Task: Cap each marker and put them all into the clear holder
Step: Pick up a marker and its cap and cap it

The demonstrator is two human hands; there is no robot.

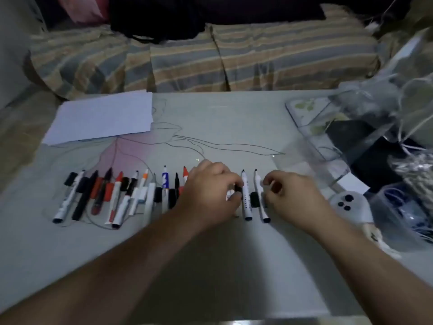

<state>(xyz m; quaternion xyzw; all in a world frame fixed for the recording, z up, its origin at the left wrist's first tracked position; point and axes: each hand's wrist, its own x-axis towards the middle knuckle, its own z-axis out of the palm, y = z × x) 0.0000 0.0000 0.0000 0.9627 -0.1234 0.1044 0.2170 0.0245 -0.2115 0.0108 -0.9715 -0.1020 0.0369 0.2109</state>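
Pale table (210, 266) underneath, striped cushions (257, 57) beyond its far edge. White paper (103, 117) at far left; clear holder (321, 146) at right, just beside crumpled plastic bags (386, 95). Uncapped markers (112, 195) in a row across the middle, loose caps among them. Left hand (210, 191) over the row, fingers curled, pinching a small black cap (238, 188). Right hand (293, 195) beside it, fingers curled near a white marker (260, 195); cannot tell whether gripping anything.

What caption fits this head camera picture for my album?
Both hands, left hand and right hand, reach into a row of uncapped markers beside the clear holder.
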